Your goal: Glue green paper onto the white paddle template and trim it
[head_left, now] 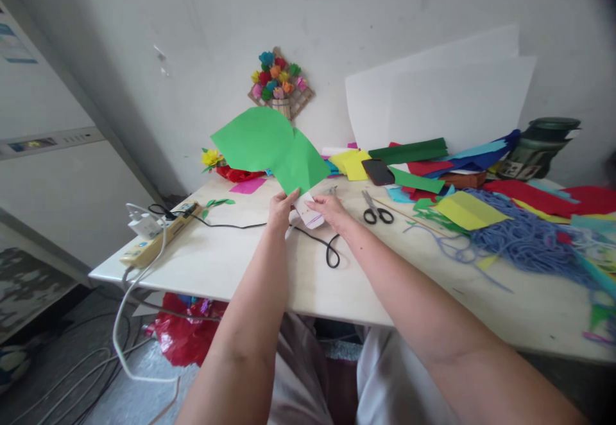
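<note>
Head view, with the clock face centred on the hands: above a pale table (216, 264), a person's left hand (280, 212) pinches the lower corner of a green sheet (260, 139) between thumb and fingers, while the right hand (331, 210) clasps a small white piece (312, 219) with purple marks just beside it. A black cable (233, 226) runs beyond the wrists, looping at 5 o'clock. The sheet, raised clear of the tabletop, looks light and thin, stiff enough to stand up from the grip yet likely to crease or tear; a flat pinch near a corner or edge should suit it, with little slip expected. Its long axis slants from 10 o'clock to 4, the broad rounded lobe pointing to 10 and the gripped corner toward 6. Scissors (372, 207) lie at 3 o'clock, with tangled blue yarn (520, 242) farther out. A dark phone-like slab (378, 172) rests at 2, and a flower ornament (276, 77) hangs on the wall near 12.
</note>
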`<state>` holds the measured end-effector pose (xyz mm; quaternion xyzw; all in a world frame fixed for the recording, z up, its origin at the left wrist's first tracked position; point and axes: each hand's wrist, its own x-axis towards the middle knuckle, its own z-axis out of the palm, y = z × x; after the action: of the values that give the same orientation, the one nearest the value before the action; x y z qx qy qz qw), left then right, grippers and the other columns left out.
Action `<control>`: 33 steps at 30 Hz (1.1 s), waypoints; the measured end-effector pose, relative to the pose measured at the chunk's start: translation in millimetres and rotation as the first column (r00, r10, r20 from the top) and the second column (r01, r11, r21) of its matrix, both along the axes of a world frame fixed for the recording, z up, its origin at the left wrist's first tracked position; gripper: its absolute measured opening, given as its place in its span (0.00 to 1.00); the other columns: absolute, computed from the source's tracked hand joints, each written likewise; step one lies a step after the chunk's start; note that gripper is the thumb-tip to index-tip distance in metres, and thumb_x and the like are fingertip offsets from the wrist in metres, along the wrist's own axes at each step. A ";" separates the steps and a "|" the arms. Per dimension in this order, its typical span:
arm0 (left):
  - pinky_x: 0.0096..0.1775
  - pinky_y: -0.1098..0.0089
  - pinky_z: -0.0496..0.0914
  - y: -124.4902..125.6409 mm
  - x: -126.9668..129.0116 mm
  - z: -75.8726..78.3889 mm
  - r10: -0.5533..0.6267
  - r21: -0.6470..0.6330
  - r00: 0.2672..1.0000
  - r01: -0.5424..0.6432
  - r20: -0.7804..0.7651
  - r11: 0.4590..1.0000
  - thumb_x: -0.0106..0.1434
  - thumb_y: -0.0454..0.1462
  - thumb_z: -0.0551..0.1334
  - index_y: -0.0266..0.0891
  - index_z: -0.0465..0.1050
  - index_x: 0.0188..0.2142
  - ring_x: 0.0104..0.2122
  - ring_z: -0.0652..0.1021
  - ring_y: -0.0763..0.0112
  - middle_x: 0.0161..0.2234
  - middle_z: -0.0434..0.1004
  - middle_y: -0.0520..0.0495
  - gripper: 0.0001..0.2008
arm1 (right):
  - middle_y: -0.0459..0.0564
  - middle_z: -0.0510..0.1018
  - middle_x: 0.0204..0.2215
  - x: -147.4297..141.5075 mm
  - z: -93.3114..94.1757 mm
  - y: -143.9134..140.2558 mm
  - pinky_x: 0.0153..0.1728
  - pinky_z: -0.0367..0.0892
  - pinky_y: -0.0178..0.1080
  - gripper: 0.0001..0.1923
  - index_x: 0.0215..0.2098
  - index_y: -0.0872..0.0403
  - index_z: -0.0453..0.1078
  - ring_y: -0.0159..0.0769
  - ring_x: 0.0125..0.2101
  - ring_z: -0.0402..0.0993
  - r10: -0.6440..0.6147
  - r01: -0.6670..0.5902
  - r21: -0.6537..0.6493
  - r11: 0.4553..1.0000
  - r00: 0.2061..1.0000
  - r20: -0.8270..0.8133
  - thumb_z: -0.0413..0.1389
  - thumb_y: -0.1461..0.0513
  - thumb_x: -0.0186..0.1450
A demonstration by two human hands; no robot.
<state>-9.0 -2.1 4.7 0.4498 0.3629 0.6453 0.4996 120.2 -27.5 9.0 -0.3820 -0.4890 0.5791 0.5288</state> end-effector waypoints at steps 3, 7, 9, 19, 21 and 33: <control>0.26 0.71 0.66 1.1 -0.1 -0.7 0.015 0.024 1.000 -0.015 0.002 1.000 0.39 0.43 0.70 0.33 0.73 0.26 0.21 0.72 0.73 0.22 0.74 0.49 0.17 | 0.42 0.75 0.17 0.0 -3.9 2.1 0.23 0.65 0.32 0.03 0.24 0.56 0.72 0.29 0.18 0.69 0.026 -0.027 0.032 0.999 1.000 0.011 0.60 0.63 0.51; 0.27 0.71 0.66 0.4 -0.6 -0.8 -0.010 0.053 1.000 0.008 0.027 0.999 0.39 0.41 0.69 0.34 0.74 0.26 0.23 0.74 0.70 0.23 0.76 0.48 0.15 | 0.43 0.75 0.17 0.1 -6.5 2.7 0.22 0.64 0.31 0.05 0.23 0.57 0.72 0.28 0.18 0.69 0.058 -0.059 0.030 0.998 0.998 0.038 0.60 0.62 0.51; 0.27 0.71 0.66 -0.2 -0.5 -0.7 -0.017 0.063 0.999 0.015 0.037 0.998 0.39 0.40 0.69 0.34 0.74 0.26 0.24 0.75 0.69 0.24 0.76 0.47 0.15 | 0.44 0.75 0.17 0.3 -6.0 1.4 0.21 0.64 0.31 0.05 0.23 0.58 0.72 0.28 0.18 0.69 0.070 -0.070 0.007 0.997 0.997 0.042 0.60 0.63 0.51; 0.26 0.72 0.66 -0.1 -0.2 -0.6 -0.014 0.068 0.999 0.011 0.032 0.998 0.41 0.41 0.69 0.35 0.73 0.26 0.22 0.73 0.73 0.23 0.75 0.50 0.14 | 0.45 0.75 0.17 0.6 -1.3 -1.9 0.22 0.65 0.32 0.04 0.22 0.58 0.71 0.29 0.18 0.69 0.081 -0.081 -0.013 0.997 0.996 -0.040 0.60 0.65 0.51; 0.24 0.72 0.65 -0.7 -0.1 0.5 -0.005 0.050 1.000 0.003 0.029 0.999 0.42 0.43 0.69 0.34 0.73 0.25 0.20 0.72 0.74 0.21 0.74 0.50 0.15 | 0.45 0.75 0.17 1.3 0.0 -2.5 0.22 0.64 0.32 0.04 0.21 0.59 0.71 0.29 0.18 0.68 0.071 -0.071 -0.001 0.997 0.996 -0.052 0.60 0.65 0.51; 0.35 0.65 0.71 0.4 -1.1 -1.3 -0.036 0.073 0.996 0.031 0.076 0.997 0.41 0.42 0.70 0.32 0.75 0.31 0.31 0.78 0.60 0.29 0.78 0.42 0.19 | 0.45 0.75 0.17 0.3 -3.9 -1.9 0.24 0.66 0.34 0.04 0.22 0.59 0.70 0.29 0.18 0.69 0.089 -0.088 -0.042 0.995 0.995 0.045 0.61 0.65 0.51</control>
<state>-10.1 -1.6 3.5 0.4483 0.3123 0.6663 0.5075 120.4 -29.4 5.1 -0.3839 -0.5059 0.6026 0.4834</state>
